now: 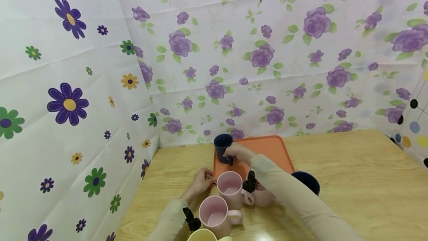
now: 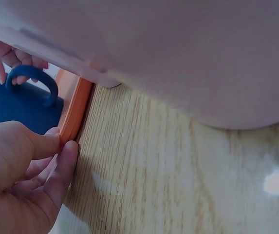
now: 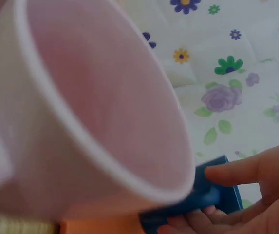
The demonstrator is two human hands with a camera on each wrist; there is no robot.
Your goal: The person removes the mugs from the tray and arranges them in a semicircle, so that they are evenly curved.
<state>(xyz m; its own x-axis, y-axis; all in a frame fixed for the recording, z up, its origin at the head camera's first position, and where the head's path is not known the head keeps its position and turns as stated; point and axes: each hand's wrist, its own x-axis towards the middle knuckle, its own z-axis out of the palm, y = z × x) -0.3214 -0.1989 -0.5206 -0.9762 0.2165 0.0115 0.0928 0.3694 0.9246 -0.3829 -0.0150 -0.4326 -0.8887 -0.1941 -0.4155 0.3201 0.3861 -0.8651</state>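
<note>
A dark blue mug stands upright on the back left corner of an orange tray. My right hand grips the mug at its handle, thumb on one side and fingers curled on the other, as the right wrist view shows of the hand. At the tray's front left corner is my left hand. In the left wrist view this hand pinches the raised tray edge between thumb and forefinger.
Pink mugs stand close in front of the tray, one partly behind my right forearm. A yellow mug is at the bottom edge, and another dark blue mug to the right. Flowered sheets wall the wooden table.
</note>
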